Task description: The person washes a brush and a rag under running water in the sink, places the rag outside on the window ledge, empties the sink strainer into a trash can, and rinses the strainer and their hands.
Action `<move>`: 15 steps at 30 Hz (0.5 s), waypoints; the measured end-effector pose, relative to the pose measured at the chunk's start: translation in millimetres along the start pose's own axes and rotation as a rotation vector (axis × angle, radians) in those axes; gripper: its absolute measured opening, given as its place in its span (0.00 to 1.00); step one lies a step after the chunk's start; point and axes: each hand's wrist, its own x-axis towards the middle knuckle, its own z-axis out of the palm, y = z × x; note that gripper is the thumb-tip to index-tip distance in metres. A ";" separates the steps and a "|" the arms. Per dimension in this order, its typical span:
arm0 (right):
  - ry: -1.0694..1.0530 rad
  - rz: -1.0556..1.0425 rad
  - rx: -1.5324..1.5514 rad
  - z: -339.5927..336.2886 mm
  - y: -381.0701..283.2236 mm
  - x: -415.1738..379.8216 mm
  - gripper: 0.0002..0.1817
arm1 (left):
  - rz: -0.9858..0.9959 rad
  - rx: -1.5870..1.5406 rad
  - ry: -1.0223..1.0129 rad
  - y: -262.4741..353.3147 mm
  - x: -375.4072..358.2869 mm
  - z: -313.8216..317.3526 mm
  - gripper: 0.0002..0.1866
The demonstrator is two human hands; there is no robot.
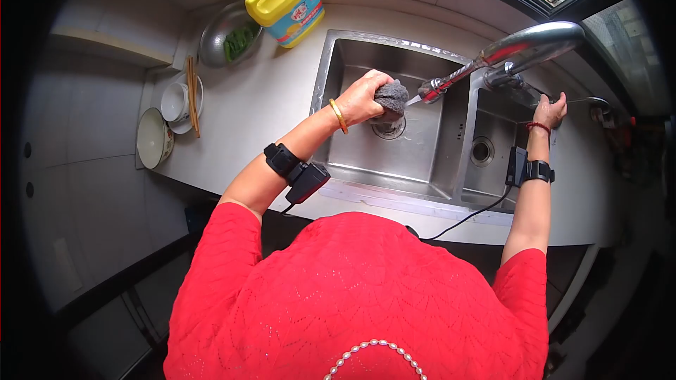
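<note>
My left hand is closed around a dark grey scouring pad, which it holds over the left basin near the drain. A thin stream of water runs from the spout of the faucet beside the pad. Past the right basin, my right hand is at the faucet handle, its thumb and fingers bent at the handle's end. Part of that grip is hidden. Both basins belong to one steel sink, with a drain showing in the right one.
A yellow jug with a red cap stands behind the sink. On the left are a steel bowl with green vegetables, white bowls, chopsticks and a larger bowl. A black cable crosses the counter's front edge.
</note>
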 end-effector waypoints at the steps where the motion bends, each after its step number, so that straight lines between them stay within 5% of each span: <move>1: -0.006 0.010 -0.078 1.4 13.6 7.1 0.33 | 0.005 0.005 0.006 2.7 -0.8 -3.1 0.20; 4: -0.512 0.274 0.370 25.9 54.3 25.6 0.37 | 0.027 0.020 0.012 7.0 -3.4 -14.2 0.21; 7: -0.559 0.472 0.620 17.2 32.9 17.0 0.37 | 0.017 0.050 -0.009 13.8 -3.1 -28.3 0.22; 15: -0.511 0.237 0.502 -7.5 5.0 -20.2 0.34 | 0.022 0.072 -0.076 19.0 -6.7 -30.9 0.18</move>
